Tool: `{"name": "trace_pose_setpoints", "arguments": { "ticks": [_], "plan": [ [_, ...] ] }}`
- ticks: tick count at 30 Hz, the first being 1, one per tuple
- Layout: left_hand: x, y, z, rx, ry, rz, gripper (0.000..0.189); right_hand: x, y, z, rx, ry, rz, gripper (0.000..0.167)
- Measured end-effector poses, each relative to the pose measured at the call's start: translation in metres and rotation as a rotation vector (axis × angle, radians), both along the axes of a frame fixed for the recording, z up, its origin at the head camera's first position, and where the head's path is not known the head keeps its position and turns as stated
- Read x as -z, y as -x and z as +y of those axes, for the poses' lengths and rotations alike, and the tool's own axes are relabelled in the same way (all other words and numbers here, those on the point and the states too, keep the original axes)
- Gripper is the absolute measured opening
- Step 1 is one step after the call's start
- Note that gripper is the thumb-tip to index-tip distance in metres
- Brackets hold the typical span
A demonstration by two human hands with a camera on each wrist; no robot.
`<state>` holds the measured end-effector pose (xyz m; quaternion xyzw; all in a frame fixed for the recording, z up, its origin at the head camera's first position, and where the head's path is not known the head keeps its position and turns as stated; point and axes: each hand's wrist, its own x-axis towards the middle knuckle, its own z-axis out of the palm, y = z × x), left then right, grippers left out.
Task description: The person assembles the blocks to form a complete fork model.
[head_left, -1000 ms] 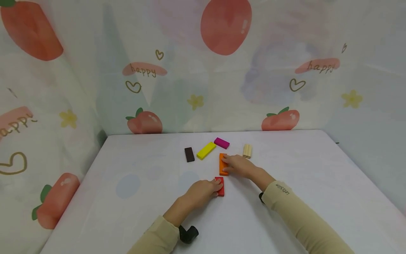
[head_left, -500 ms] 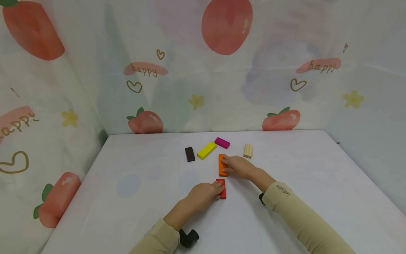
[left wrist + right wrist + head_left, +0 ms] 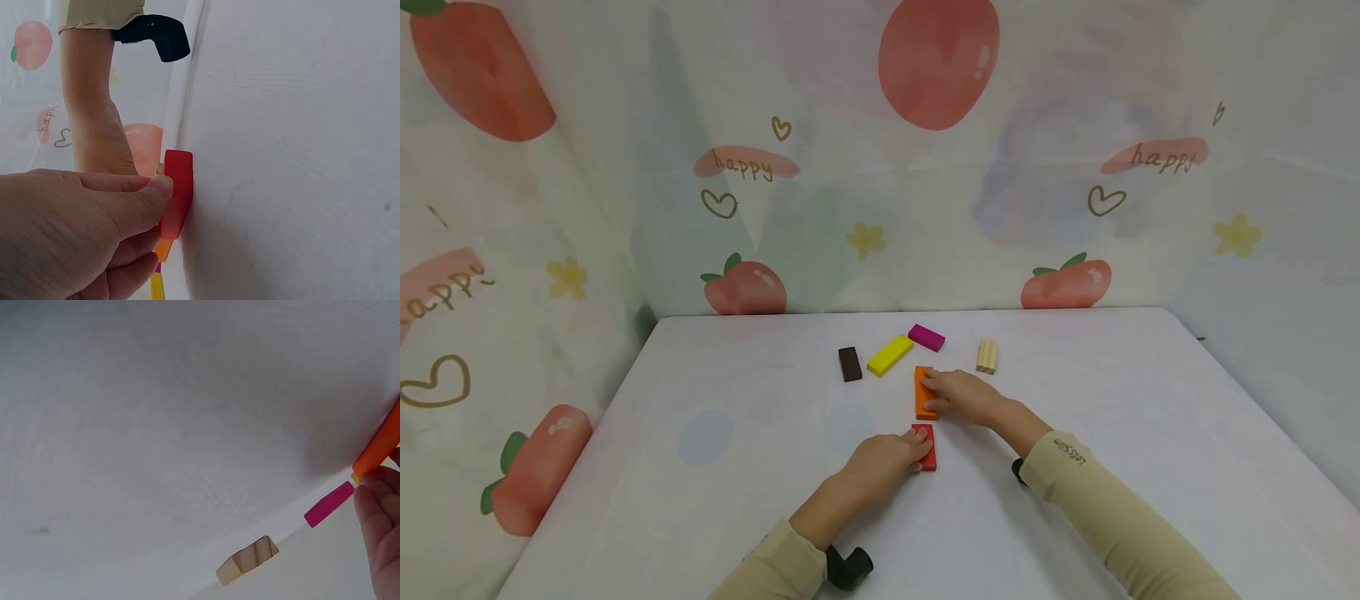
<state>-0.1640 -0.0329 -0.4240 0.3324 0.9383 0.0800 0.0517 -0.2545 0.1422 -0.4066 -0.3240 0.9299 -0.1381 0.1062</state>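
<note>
My left hand (image 3: 882, 462) pinches a red block (image 3: 929, 454) lying lengthwise on the white table. In the left wrist view the thumb presses one face of the red block (image 3: 179, 181), the fingers behind it. Just beyond, my right hand (image 3: 967, 395) grips an orange block (image 3: 921, 402) by its sides. The two blocks lie nearly end to end, a narrow strip of table between them. Only part of the orange block (image 3: 380, 444) and the fingers (image 3: 375, 519) show at the right edge of the right wrist view.
Behind the hands lie a yellow block (image 3: 890, 356), a magenta block (image 3: 927, 337) and a dark brown block (image 3: 850, 364). A bare-wood block (image 3: 987, 357) with grooves stands to the right. A printed cloth (image 3: 940, 208) rises behind the table's back edge.
My left hand has slid the red block slightly right and nearer to me. My right hand has shifted the orange block a little left and nearer, bringing the two more into line.
</note>
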Motion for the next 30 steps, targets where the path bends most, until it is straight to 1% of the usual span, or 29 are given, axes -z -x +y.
{"name": "trace_pose_setpoints", "arguments": {
  "ticks": [4, 9, 13, 17, 23, 30],
  "plan": [
    [0.000, -0.001, 0.000, -0.001, -0.015, -0.008, 0.043, -0.001, 0.000, -0.001, 0.001, 0.001, -0.017, 0.051],
    [0.000, -0.003, 0.002, 0.008, -0.019, 0.008, 0.043, -0.001, -0.001, -0.002, 0.000, -0.004, -0.017, 0.051],
    [-0.001, -0.007, 0.002, 0.018, -0.012, 0.028, 0.042, 0.000, -0.001, -0.002, -0.011, 0.001, -0.024, 0.051],
    [-0.001, -0.010, 0.002, 0.014, -0.001, 0.040, 0.041, 0.001, -0.002, -0.003, -0.026, 0.013, -0.024, 0.051],
    [-0.001, -0.010, 0.002, 0.028, 0.017, 0.058, 0.041, 0.001, -0.005, -0.005, -0.005, 0.006, -0.035, 0.052],
    [0.000, -0.012, 0.001, 0.034, 0.021, 0.070, 0.040, 0.001, -0.007, -0.006, -0.030, 0.016, -0.032, 0.050]
  ]
}}
